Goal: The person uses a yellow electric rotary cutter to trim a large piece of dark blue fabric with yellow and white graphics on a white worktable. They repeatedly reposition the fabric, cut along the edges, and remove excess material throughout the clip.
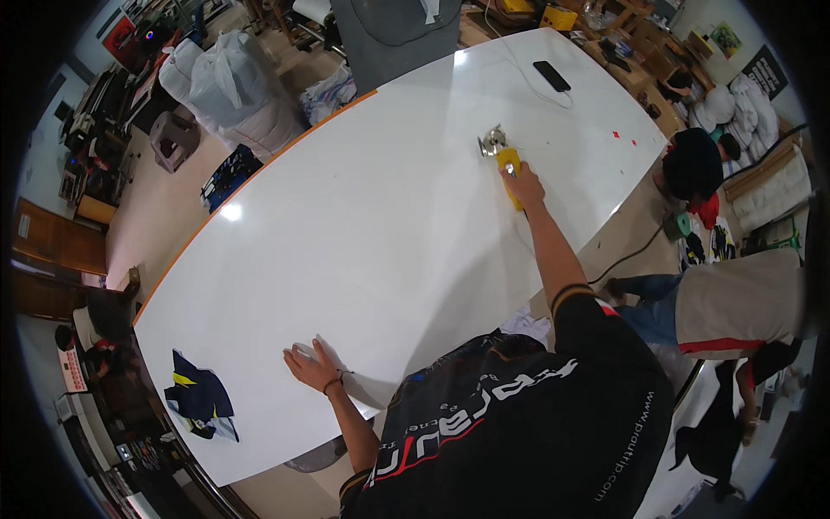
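Note:
My right hand (525, 185) is closed around the yellow body of an electric rotary fabric cutter (511, 164). Its metal head with the round blade guard (494, 141) points away from me and rests on or just over the white table (346, 208). Lower down to the left, my left hand (313, 364) lies on the white surface with its fingers spread, holding nothing. Beyond it, at the table's left end, are dark navy fabric pieces (204, 394) with yellow and white parts.
A black phone (552, 76) with a white cable lies at the far right. Along the right side, another person (735, 303) bends near a second table, and someone dark-haired (694, 164) is farther back. Large wrapped bundles (233, 86) and a stool (174, 140) stand beyond the left edge.

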Demonstrator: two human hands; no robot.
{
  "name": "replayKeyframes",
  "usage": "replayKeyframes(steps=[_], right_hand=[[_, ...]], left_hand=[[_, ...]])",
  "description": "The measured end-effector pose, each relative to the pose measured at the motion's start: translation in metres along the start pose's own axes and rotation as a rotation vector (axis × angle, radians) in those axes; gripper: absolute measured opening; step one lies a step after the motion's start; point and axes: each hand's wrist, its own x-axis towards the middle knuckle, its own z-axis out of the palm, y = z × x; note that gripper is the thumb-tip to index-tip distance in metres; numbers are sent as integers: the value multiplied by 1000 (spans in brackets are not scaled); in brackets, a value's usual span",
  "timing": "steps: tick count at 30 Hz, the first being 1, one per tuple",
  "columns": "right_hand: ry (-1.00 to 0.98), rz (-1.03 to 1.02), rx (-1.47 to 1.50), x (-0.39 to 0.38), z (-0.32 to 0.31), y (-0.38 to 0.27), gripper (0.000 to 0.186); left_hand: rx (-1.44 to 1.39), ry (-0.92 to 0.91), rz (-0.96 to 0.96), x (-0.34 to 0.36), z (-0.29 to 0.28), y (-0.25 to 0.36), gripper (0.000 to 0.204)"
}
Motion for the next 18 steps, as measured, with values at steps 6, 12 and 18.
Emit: replayKeyframes(steps=[6,12,18], right_hand=[[521,-644,-261,-28,67,-26,75],[172,-943,-15,-137,79,-24,71],[80,-972,-51,-171,66,13,78]], left_hand=[[137,-5,90,-9,3,3,85],[170,-22,373,-18,-2,11,98],[179,-48,461,-17,0,10,101]])
